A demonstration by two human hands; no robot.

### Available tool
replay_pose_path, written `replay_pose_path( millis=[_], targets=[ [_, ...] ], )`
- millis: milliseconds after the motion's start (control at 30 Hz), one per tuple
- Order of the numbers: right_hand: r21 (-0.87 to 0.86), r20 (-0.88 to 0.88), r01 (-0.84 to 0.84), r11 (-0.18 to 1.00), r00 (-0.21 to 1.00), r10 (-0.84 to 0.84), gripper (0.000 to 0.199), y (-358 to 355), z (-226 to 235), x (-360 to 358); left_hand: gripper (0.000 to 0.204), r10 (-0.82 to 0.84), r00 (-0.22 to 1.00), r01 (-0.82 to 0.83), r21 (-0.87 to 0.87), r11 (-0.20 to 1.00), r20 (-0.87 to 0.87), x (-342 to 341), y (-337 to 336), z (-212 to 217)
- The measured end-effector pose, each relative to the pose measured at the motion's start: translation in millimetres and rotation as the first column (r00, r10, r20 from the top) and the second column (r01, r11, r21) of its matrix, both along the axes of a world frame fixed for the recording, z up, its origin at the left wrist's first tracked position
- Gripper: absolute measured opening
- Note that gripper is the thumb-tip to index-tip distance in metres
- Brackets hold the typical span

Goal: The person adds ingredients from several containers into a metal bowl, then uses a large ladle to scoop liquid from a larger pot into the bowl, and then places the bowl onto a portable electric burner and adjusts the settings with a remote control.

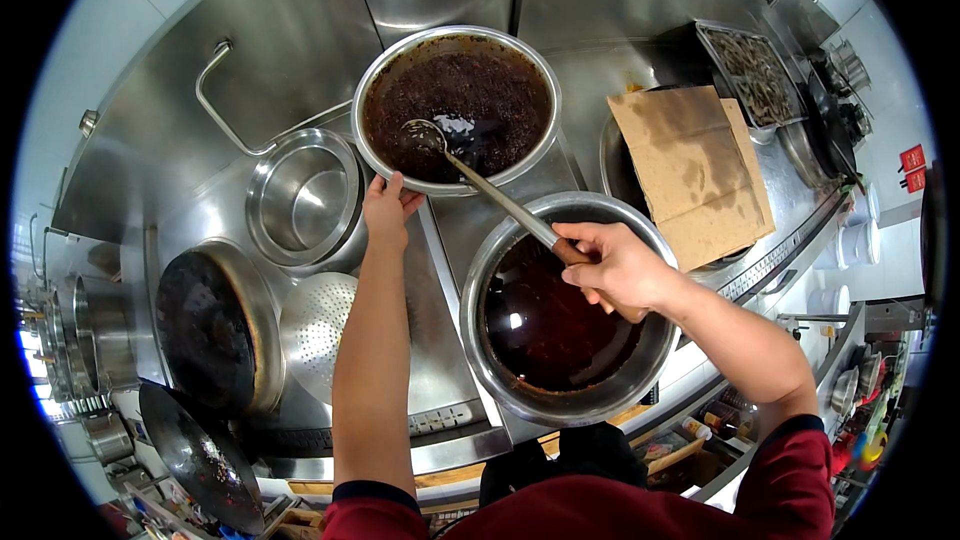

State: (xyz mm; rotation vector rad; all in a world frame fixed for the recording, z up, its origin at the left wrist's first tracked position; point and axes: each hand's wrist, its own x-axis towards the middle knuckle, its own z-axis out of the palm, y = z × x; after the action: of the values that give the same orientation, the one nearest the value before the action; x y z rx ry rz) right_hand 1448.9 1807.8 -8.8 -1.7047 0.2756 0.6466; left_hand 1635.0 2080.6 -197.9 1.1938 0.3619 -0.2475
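Observation:
My right hand (622, 270) is closed round the wooden handle of a long metal ladle (500, 202). The ladle's bowl dips into dark, chunky sauce in a steel basin (548, 70) at the far middle. At that basin's near left rim is my left hand (388, 208), its thumb and fingers gripping the edge. Below my right hand stands a larger steel pot (480, 370) with smooth dark red liquid in it. The ladle's shaft crosses over this pot's far rim.
Left of the basin sits a steel pot (262, 205) under a bent faucet (205, 80). A perforated strainer (315, 325) and blackened woks (205, 330) lie nearer. Stained cardboard (690, 165) covers something at right, with a tray of small dried-looking pieces (755, 75) beyond.

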Motion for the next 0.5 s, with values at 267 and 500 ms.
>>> replay_pose_path(
  millis=[267,500],
  targets=[
    [0.129,0.018,0.054,0.990,0.998,-0.057,0.061,33,-15,11,0.029,0.009,1.000,-0.009,-0.020,1.000,-0.006,-3,1,-5],
    [0.510,-0.289,0.387,0.768,0.918,-0.271,0.049,25,-1,-4,0.030,-0.004,1.000,0.003,-0.042,0.999,-0.014,-1,1,-8]
  ],
)
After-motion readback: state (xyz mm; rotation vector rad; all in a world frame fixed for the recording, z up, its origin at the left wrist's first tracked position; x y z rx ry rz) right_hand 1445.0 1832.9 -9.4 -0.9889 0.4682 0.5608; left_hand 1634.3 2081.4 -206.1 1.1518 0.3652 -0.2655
